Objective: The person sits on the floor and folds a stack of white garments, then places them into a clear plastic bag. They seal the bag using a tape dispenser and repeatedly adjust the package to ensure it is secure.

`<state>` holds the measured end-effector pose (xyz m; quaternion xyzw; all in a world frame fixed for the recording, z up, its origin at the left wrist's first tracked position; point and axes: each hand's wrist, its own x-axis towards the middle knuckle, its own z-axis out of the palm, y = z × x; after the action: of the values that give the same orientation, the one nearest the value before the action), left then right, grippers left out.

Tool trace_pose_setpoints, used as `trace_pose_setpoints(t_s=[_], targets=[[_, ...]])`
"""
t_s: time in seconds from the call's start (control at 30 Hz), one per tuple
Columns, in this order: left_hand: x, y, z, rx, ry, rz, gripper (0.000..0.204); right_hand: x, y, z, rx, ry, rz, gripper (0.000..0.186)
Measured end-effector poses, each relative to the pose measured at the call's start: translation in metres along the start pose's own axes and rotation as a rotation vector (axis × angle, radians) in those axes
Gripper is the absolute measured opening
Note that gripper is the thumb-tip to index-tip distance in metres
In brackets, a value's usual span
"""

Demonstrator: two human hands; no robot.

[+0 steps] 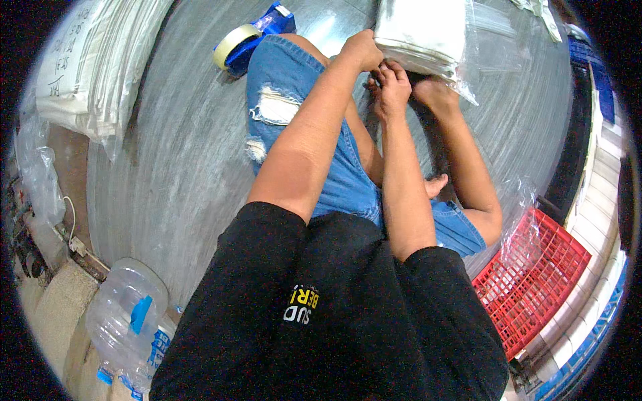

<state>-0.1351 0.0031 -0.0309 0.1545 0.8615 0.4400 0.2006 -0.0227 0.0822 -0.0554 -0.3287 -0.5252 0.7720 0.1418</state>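
A stack of folded white cloth [422, 30] in a clear plastic bag [466, 70] lies on the grey floor, in front of my crossed legs. At its near left corner, my left hand [363, 51] is closed with fingers pinched on the bag's edge. My right hand [392, 90] is just below it, at the stack's near edge. Its fingers are curled in toward the bag, and what they grip is hidden. A bare foot [435, 93] rests against the near right side of the stack.
A blue tape dispenser [271, 23] with a pale roll stands beyond my left knee. Bagged white stacks [100, 67] are at far left. A clear water jug [127, 314] lies at lower left, a red plastic basket [535, 281] at right. Clear plastic wrap [495, 40] lies beside the stack.
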Motion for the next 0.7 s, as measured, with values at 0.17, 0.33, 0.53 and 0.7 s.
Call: trace_pose_setpoints(t_s=[0.17, 0.33, 0.53, 0.7], targets=[[0.001, 0.000, -0.002, -0.045, -0.019, -0.023, 0.044, 0.005, -0.005, -0.014, 0.098, -0.140, 0.103, 0.028], [0.007, -0.014, 0.004, -0.032, 0.007, 0.017, 0.047, 0.013, -0.020, -0.009, -0.014, -0.137, 0.148, 0.027], [0.008, -0.013, 0.003, 0.004, 0.052, 0.024, 0.052, 0.038, 0.018, -0.021, -0.366, 0.080, -0.225, 0.024], [-0.003, -0.004, -0.004, 0.079, 0.164, 0.000, 0.061, 0.027, 0.012, -0.021, -0.639, 0.351, -0.269, 0.023]])
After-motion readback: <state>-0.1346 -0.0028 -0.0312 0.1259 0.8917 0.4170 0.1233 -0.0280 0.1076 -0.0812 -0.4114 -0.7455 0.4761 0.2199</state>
